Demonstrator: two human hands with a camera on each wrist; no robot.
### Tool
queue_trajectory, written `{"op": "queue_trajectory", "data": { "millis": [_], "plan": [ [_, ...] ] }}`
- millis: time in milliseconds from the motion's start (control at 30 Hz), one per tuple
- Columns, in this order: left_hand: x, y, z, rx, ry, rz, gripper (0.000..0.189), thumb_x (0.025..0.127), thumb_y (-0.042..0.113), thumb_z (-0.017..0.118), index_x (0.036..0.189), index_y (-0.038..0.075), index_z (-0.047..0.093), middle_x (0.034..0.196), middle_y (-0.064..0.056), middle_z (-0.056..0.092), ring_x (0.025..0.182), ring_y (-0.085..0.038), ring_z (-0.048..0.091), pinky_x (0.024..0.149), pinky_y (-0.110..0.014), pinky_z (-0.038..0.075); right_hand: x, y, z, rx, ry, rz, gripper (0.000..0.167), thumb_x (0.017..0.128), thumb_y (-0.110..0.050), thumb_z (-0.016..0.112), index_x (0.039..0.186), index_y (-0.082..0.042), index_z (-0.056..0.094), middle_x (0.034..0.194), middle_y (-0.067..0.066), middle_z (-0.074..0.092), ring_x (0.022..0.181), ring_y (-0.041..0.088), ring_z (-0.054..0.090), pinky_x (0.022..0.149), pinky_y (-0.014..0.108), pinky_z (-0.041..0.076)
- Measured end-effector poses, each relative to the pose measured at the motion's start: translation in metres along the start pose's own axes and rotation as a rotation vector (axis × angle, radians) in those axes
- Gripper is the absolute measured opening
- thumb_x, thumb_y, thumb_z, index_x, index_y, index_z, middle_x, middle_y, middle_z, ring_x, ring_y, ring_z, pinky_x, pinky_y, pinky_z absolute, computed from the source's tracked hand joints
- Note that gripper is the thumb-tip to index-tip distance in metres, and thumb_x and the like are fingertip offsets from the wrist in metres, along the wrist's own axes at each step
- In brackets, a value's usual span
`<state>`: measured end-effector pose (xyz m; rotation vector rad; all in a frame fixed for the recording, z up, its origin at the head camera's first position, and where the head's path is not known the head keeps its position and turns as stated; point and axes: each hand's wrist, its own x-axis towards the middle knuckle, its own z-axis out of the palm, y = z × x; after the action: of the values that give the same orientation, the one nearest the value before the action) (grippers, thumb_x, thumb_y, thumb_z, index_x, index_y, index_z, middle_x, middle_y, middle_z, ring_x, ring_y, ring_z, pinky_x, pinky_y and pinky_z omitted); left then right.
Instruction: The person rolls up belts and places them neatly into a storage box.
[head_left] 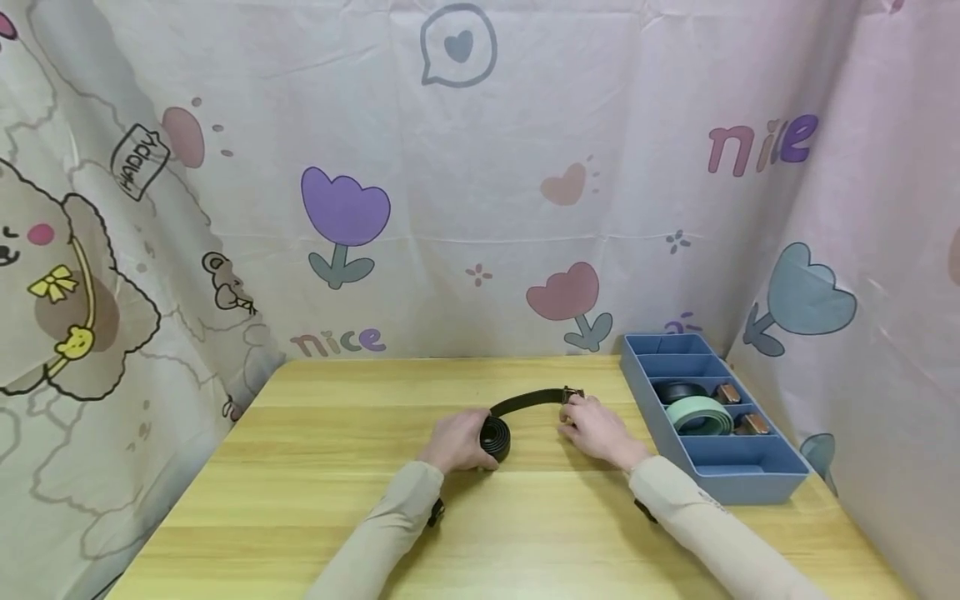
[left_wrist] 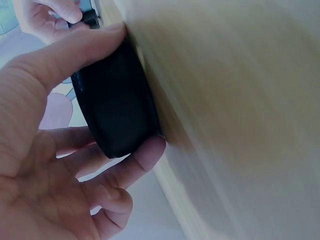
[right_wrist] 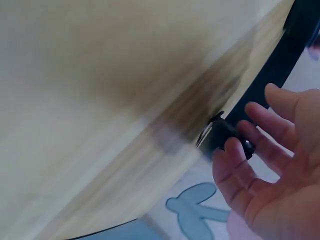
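Observation:
A black belt [head_left: 528, 402] lies on edge on the wooden table, part of it wound into a tight coil [head_left: 495, 439]. My left hand [head_left: 459, 442] grips this coil from the left. In the left wrist view, thumb and fingers span the coil's black outer face [left_wrist: 117, 100]. From the coil the loose strap curves away to the right, ending in a dark metal buckle [head_left: 572, 393]. At that buckle is my right hand [head_left: 596, 429]. The right wrist view shows its bent fingertips [right_wrist: 234, 147] touching the buckle end, with the thumb apart from it.
A blue divided tray [head_left: 660, 429] stands to the right of my right hand. Its compartments hold a coiled green belt [head_left: 699, 414], a coiled black belt [head_left: 678, 390] and shiny buckles [head_left: 752, 425]. A printed curtain [head_left: 480, 150] hangs behind the table [head_left: 315, 467] and along both sides.

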<state>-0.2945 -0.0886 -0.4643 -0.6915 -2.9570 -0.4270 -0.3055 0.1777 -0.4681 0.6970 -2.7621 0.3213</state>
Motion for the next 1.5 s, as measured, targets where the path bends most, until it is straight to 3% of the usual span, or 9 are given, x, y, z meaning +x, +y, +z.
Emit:
{"op": "queue_trajectory", "data": {
  "millis": [233,400,533,633,733,967,1133,1300,1500],
  "plan": [
    [-0.001,-0.002,-0.002,0.001,-0.015,-0.013,0.082,0.066,0.040,0.086,0.137,0.017,0.054,0.125,-0.007,0.066,0.108,-0.025,0.064,0.087,-0.045,0.050,0.005,-0.007,-0.004,-0.121,0.023,0.107,0.006,0.085,-0.018,0.073,0.083,-0.013,0.072,0.091,0.004,0.066,0.081,0.026,0.047,0.068,0.041,0.039],
    [0.003,0.002,-0.002,0.000,-0.048,-0.033,0.081,0.067,0.038,0.085,0.141,0.026,0.053,0.122,-0.010,0.062,0.101,-0.024,0.062,0.083,-0.045,0.050,0.010,-0.036,-0.002,0.017,-0.016,-0.067,0.021,0.088,-0.020,0.071,0.108,-0.012,0.072,0.108,0.006,0.069,0.095,0.025,0.060,0.084,0.042,0.049],
    [0.006,0.008,0.000,0.023,-0.050,-0.054,0.081,0.067,0.044,0.086,0.137,0.019,0.056,0.112,-0.013,0.063,0.090,-0.024,0.061,0.078,-0.043,0.053,0.010,-0.060,0.003,0.147,-0.179,-0.228,0.039,0.094,-0.015,0.064,0.133,-0.015,0.060,0.105,0.005,0.065,0.082,0.014,0.062,0.069,0.029,0.053],
    [0.008,0.011,0.002,0.039,-0.036,-0.059,0.080,0.066,0.050,0.086,0.133,0.015,0.058,0.109,-0.014,0.062,0.086,-0.024,0.061,0.076,-0.042,0.053,0.008,-0.071,0.007,0.142,-0.224,-0.283,0.045,0.095,-0.009,0.061,0.139,-0.016,0.055,0.095,0.003,0.060,0.071,0.008,0.052,0.060,0.022,0.046],
    [0.007,0.011,0.002,0.045,-0.018,-0.037,0.076,0.066,0.053,0.085,0.126,0.013,0.060,0.105,-0.013,0.062,0.084,-0.024,0.061,0.075,-0.043,0.053,0.008,-0.075,0.010,0.151,-0.229,-0.268,0.044,0.095,-0.011,0.063,0.138,-0.016,0.056,0.093,0.002,0.059,0.072,0.006,0.050,0.063,0.021,0.046],
    [0.005,0.001,-0.003,0.090,-0.058,0.047,0.094,0.070,0.055,0.081,0.141,0.004,0.045,0.119,-0.016,0.063,0.104,-0.030,0.063,0.088,-0.045,0.052,0.015,-0.077,0.015,0.202,-0.235,-0.232,0.043,0.091,-0.024,0.068,0.132,-0.011,0.061,0.093,0.003,0.064,0.073,0.004,0.053,0.066,0.020,0.048],
    [0.010,-0.002,-0.005,-0.046,-0.095,0.071,0.065,0.068,0.039,0.087,0.115,0.006,0.056,0.103,-0.008,0.063,0.094,-0.024,0.060,0.087,-0.042,0.050,0.019,-0.070,0.021,0.184,-0.174,-0.284,0.035,0.092,-0.020,0.067,0.126,-0.013,0.065,0.095,0.003,0.067,0.078,0.009,0.062,0.070,0.023,0.052],
    [0.011,0.000,-0.005,-0.173,-0.093,0.019,0.060,0.063,0.032,0.091,0.106,0.007,0.057,0.096,-0.007,0.060,0.086,-0.019,0.056,0.082,-0.039,0.050,0.020,-0.071,0.022,0.059,-0.104,-0.351,0.027,0.091,-0.020,0.069,0.118,-0.018,0.068,0.096,0.001,0.069,0.083,0.012,0.065,0.073,0.027,0.055],
    [0.012,0.004,0.000,-0.132,-0.063,-0.055,0.070,0.060,0.037,0.090,0.115,0.007,0.060,0.100,-0.009,0.058,0.086,-0.021,0.055,0.081,-0.039,0.050,0.015,-0.078,0.024,0.047,-0.107,-0.343,0.024,0.094,-0.015,0.064,0.117,-0.018,0.067,0.099,0.002,0.069,0.091,0.016,0.068,0.081,0.031,0.056]
  ]
}}
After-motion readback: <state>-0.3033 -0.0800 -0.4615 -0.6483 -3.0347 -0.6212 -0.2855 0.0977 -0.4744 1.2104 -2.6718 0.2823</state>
